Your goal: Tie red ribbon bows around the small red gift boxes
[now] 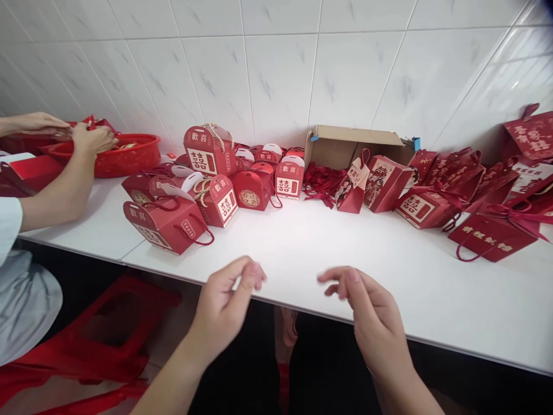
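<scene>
My left hand [228, 297] hovers over the front edge of the white table [294, 236], its fingers loosely bent and nothing seen in them. Across a gap, my right hand [369, 302] is also raised at the edge, empty, with half-bent fingers and slightly blurred tips. Nearest to my left hand lies a red gift box [168, 222] with a rope handle, tilted on its side. Behind it, several red boxes are grouped, one with a cream rope handle [209, 151] on top. Beyond my right hand stand a tall red box [384, 183] and a small red bag [352, 185].
An open cardboard box [358, 141] and a heap of dark red ribbon [322, 181] lie near the tiled wall. More ribboned red boxes [496, 233] crowd the right. At left, another person's hands [93, 141] work over a red basin [133, 158]. A red stool [125, 323] stands below.
</scene>
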`<state>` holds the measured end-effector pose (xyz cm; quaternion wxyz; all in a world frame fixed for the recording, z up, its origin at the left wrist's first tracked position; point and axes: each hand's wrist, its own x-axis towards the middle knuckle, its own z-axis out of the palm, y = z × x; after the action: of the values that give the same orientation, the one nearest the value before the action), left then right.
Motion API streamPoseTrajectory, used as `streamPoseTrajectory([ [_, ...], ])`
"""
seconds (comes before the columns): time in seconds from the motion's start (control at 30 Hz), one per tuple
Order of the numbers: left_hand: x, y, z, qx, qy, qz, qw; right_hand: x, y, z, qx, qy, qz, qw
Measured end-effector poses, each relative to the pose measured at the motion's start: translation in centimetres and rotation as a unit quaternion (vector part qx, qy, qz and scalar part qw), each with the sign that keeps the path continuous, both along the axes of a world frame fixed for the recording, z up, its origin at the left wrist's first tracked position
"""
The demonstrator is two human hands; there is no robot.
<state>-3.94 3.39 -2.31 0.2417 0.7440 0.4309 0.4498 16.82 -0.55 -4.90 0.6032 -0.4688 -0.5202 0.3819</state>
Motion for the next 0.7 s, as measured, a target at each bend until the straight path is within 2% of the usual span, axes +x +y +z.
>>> streamPoseTrajectory([
  [0.07, -2.4, 1.6, -0.3, 0.077, 0.079, 0.107, 0.988, 0.8, 1.0, -1.2, 0.008, -0.081, -0.041, 0.996],
  [0.13, -5.3, 3.6, -0.8, 0.143, 0.135, 0.217, 0.956, 1.7, 2.0, -2.2, -0.007, -0.132, -0.049, 0.990],
  [0.2, -8.1, 5.7, -1.1, 0.198, 0.131, 0.360, 0.902, 2.3, 2.6, -3.0, -0.050, -0.164, -0.043, 0.984],
  [0.23, -9.4, 6.7, -1.2, 0.199, 0.116, 0.408, 0.884, 2.5, 2.8, -3.3, -0.066, -0.173, -0.041, 0.982],
  [0.27, -10.5, 7.7, -1.2, 0.191, 0.104, 0.428, 0.877, 2.6, 3.0, -3.6, -0.072, -0.177, -0.044, 0.981],
  [0.37, -12.6, 9.9, -0.9, 0.099, 0.044, 0.414, 0.904, 2.6, 3.0, -4.1, -0.052, -0.153, -0.073, 0.984],
  [0.47, -13.7, 10.6, -0.5, 0.036, 0.021, 0.391, 0.919, 2.7, 2.9, -4.2, -0.073, -0.129, -0.069, 0.986],
  [0.53, -13.9, 10.0, -0.5, 0.036, 0.028, 0.385, 0.922, 2.9, 2.8, -4.2, -0.100, -0.126, -0.049, 0.986],
  [0.6, -13.4, 8.7, -1.0, 0.028, 0.032, 0.356, 0.933, 3.0, 2.9, -4.2, -0.096, -0.119, -0.043, 0.987],
  [0.7, -10.8, 6.1, -2.2, 0.006, 0.026, 0.269, 0.963, 3.0, 3.4, -3.6, -0.075, -0.125, -0.030, 0.989],
])
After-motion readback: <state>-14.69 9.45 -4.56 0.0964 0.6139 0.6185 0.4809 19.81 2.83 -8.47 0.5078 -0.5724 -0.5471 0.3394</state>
